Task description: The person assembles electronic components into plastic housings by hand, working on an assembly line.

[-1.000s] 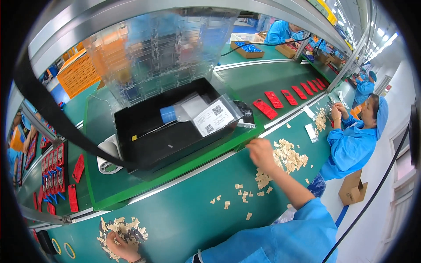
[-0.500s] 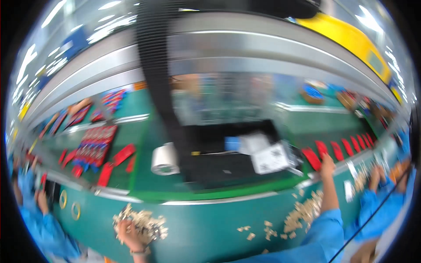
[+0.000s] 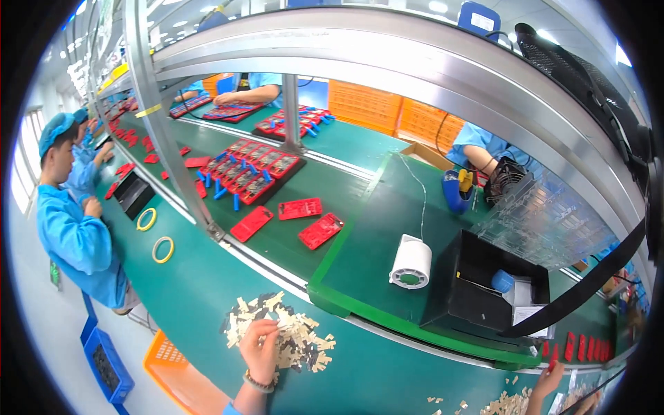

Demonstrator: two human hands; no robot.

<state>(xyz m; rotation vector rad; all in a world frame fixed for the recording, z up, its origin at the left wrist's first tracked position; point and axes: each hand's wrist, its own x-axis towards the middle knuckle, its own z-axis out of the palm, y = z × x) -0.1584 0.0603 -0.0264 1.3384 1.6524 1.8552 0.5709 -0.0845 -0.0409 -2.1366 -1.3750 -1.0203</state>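
Observation:
My left hand [image 3: 259, 346] is over a heap of small pale and dark flat pieces [image 3: 304, 339] on the green bench. Its thumb and forefinger are pinched together, with what looks like one small pale piece at their tips. Low at the right, my right hand [image 3: 550, 380] reaches up to the belt's edge. Its fingers are closed at the lower end of a narrow red plate [image 3: 555, 352], beside a row of similar red plates [image 3: 590, 348]. Below that hand lies a second heap of pale pieces [image 3: 508, 403].
A white cylindrical fan [image 3: 411, 262] and a black box [image 3: 443, 297] stand beyond the green ledge. Red plates [image 3: 252, 223] and a loaded red tray [image 3: 252, 169] lie on the belt. Metal posts and rails [image 3: 155, 117] frame it. Tape rings [image 3: 163, 250] and a co-worker [image 3: 76, 228] are left.
My view has swung right, so the scene sits tilted and the left side shows more. My left hand stays at its heap, fingers now pinched. My right hand remains by the red plates.

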